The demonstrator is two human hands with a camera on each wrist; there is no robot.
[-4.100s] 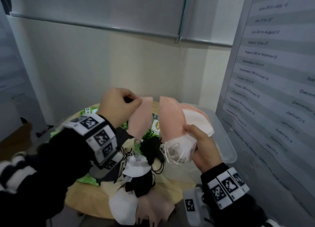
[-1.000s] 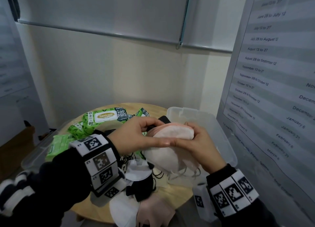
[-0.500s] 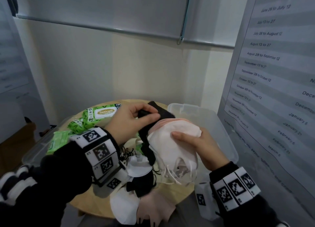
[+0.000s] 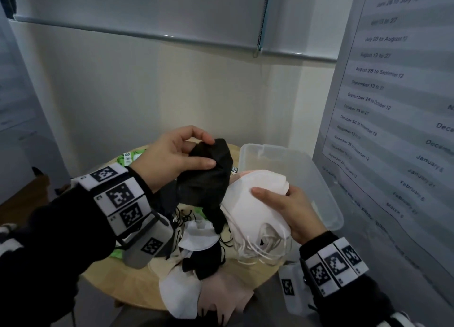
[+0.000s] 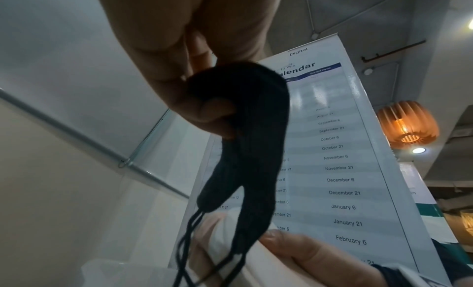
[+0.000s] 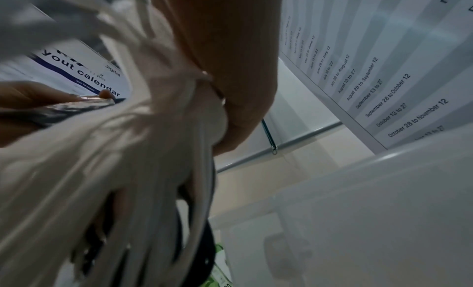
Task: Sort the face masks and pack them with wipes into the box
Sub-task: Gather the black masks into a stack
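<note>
The wipes pack [image 4: 130, 156] is mostly hidden behind the left hand [image 4: 172, 158] and the black mask [image 4: 208, 176]; its label cannot be read. The stack of white masks [image 6: 107, 150] fills the right wrist view as a blur, so its count cannot be determined. The near masks on the table [image 4: 179, 299] are partly cut off by the bottom edge.

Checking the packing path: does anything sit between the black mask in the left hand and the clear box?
Yes. The stack of white and pink masks, held by the right hand, sits between the black mask in the left hand and the clear box.
</note>
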